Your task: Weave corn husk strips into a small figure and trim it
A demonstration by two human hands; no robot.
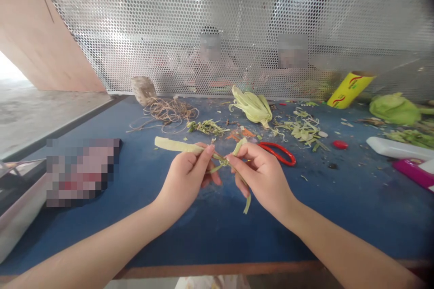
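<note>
We see shiny perforated metal in the screen point(217, 4), a smooth matt tabletop point(210, 235), rough fibrous twine point(171, 110) and a glossy plastic handle point(289, 157). To us the leaf strips point(174, 144) look matt and fibrous, the tube point(351, 90) smooth and glossy.

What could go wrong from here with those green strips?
The thin green strips, pinched by the left hand and right hand, might tear or slip. The right hand could knock the red handle just beyond it. The string lies tangled, so tugging it may tighten knots.
</note>
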